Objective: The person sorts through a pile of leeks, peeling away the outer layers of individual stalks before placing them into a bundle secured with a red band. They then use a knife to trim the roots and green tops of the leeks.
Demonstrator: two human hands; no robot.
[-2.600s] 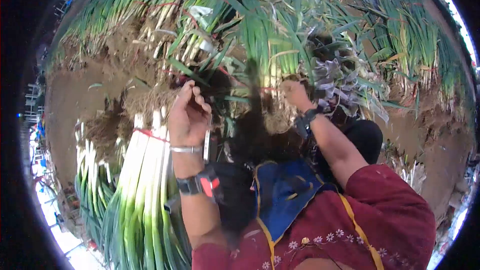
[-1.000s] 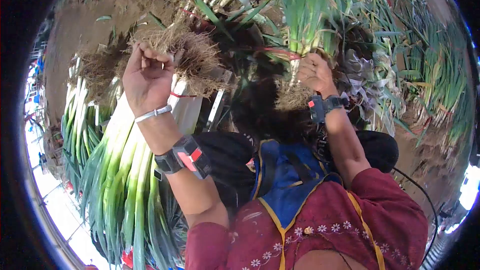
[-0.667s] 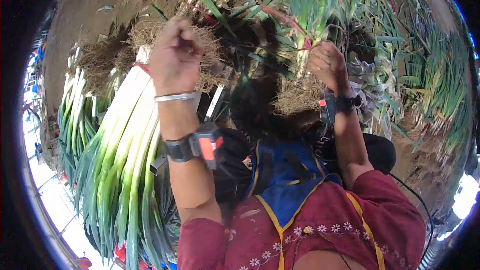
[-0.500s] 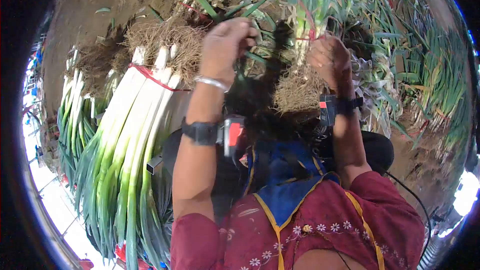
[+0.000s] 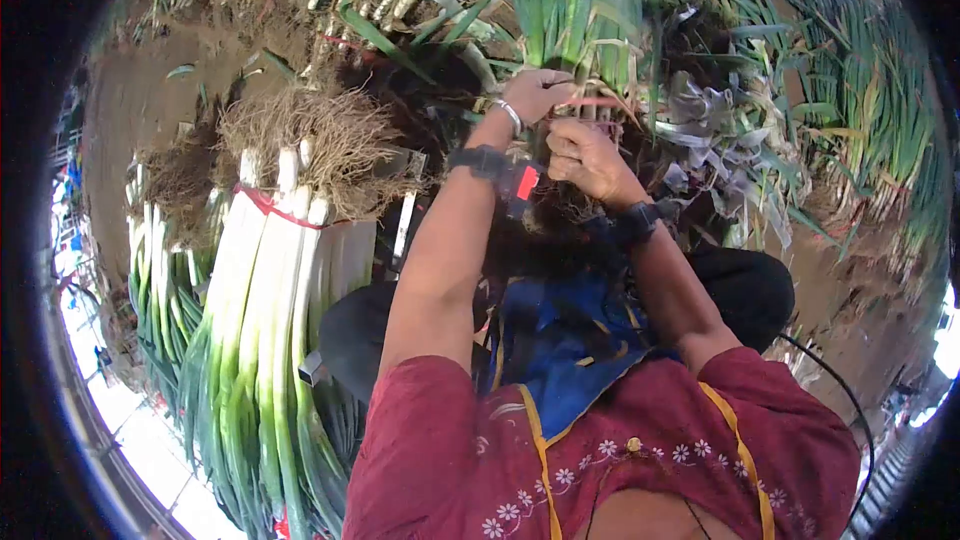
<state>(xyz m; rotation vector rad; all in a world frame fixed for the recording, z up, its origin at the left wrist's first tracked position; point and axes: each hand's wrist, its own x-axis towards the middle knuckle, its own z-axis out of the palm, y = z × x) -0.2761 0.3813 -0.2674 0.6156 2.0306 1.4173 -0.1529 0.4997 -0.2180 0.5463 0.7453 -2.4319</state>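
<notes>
A bunch of spring onions (image 5: 570, 25) stands in front of me, green leaves toward the top of the view and roots partly hidden beneath my hands. Around its stems runs a red tie (image 5: 597, 101). My left hand (image 5: 538, 97) is closed at the bunch's left side, fingers pinched on the tie. Just below it my right hand (image 5: 590, 162) is curled into a fist against the stems, near the tie. What lies inside the right fingers is hidden.
To the left lies a big bundle of thick spring onions (image 5: 270, 310), roots upward, bound by a red band (image 5: 275, 208). A smaller bundle (image 5: 150, 230) is beyond it. More spring onions (image 5: 880, 140) lie at right, near crumpled plastic film (image 5: 705, 135). A blue apron (image 5: 565, 330) covers my lap.
My left hand has moved right and down to the bunch, beside my right hand. The right hand has shifted left and lower. The tie's long loose end no longer sticks up.
</notes>
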